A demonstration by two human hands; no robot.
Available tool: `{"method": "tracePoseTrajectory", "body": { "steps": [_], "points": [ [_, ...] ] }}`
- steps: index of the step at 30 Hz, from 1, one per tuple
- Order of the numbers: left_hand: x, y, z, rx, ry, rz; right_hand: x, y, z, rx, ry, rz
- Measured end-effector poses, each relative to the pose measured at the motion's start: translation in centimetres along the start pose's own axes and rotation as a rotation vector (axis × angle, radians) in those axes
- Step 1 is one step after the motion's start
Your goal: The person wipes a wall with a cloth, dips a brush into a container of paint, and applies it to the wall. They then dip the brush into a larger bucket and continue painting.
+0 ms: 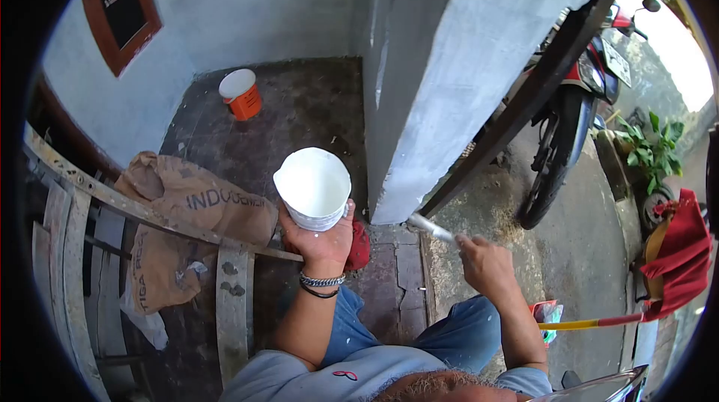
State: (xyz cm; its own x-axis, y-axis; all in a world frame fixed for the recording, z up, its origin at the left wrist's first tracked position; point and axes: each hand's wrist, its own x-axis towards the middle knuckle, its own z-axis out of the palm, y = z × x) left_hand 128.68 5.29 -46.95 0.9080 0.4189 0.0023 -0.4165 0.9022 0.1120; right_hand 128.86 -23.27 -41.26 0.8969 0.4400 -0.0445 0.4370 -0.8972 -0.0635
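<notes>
My left hand (323,243) is wrapped under a small white tub (313,177), whose inside is coated white. In my right hand (483,261) is a paintbrush (434,229), gripped by the handle and pointing up and left. The brush's tip is close to the bottom corner of a column (472,65) with a whitish painted face; whether it touches cannot be told. Behind my left hand, a red object (359,246) is partly hidden.
An orange bucket (245,105) with a white rim stands on the dark floor. To the left are a brown cement sack (225,211) and a curved metal frame (150,211). Right of the column are a slanted dark post (517,114), a motorcycle (558,140) and a red cloth (680,252) on a pole.
</notes>
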Motion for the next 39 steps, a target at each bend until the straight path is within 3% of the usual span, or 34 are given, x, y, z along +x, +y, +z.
{"method": "tracePoseTrajectory", "body": {
  "steps": [5,9,10,11,16,20,21,22,23,24,27,28,30,32,39],
  "points": [
    [-0.7,-0.6,-0.2,-0.064,-0.052,-0.063,0.7,2.4,4.7,0.14,-0.209,-0.15],
    [0.1,-0.3,0.6,-0.011,-0.105,-0.063,2.5,7.4,0.9,0.174,-0.398,-0.218],
    [0.4,0.0,1.7,0.001,-0.113,-0.05,2.6,8.8,-0.8,0.254,-0.395,-0.241],
    [0.9,0.2,3.2,0.03,0.044,-0.036,2.6,10.4,-2.1,0.308,-0.405,-0.253],
    [1.6,2.9,13.1,0.073,0.048,0.026,2.6,14.0,-10.7,0.37,-0.608,-0.192],
    [0.6,4.7,19.7,0.01,0.036,-0.022,2.0,15.4,-8.7,0.779,-0.683,-0.089],
    [0.1,5.1,21.2,-0.018,0.06,-0.038,1.6,15.0,-7.9,0.836,-0.621,-0.101],
    [-0.4,5.7,22.8,-0.043,0.08,-0.052,0.3,14.9,-5.1,0.948,-0.578,0.037],
    [-1.1,6.2,24.5,-0.028,0.034,-0.066,-1.1,14.4,-3.3,1.234,-0.687,0.328],
    [-1.9,6.9,26.1,-0.025,0.032,-0.074,-2.1,11.2,-4.9,1.508,-0.639,0.482],
    [-4.4,8.5,31.7,0.041,0.03,-0.085,-6.1,5.7,-4.9,1.612,-0.666,0.636],
    [-5.3,9.2,33.3,0.052,0.035,-0.091,-6.5,2.6,-9.4,1.524,-0.711,0.737],
    [-7.3,11.0,35.9,0.072,0.047,-0.089,-8.6,-0.2,-9.7,1.67,-0.767,0.706],
    [-8.8,12.7,39.5,0.09,0.101,-0.077,-9.4,-2.4,-12.5,1.591,-0.79,0.787],
    [-16.0,18.9,49.6,0.031,0.083,0.096,-5.4,-5.2,-21.6,1.25,-0.943,0.535]
  ]
}}
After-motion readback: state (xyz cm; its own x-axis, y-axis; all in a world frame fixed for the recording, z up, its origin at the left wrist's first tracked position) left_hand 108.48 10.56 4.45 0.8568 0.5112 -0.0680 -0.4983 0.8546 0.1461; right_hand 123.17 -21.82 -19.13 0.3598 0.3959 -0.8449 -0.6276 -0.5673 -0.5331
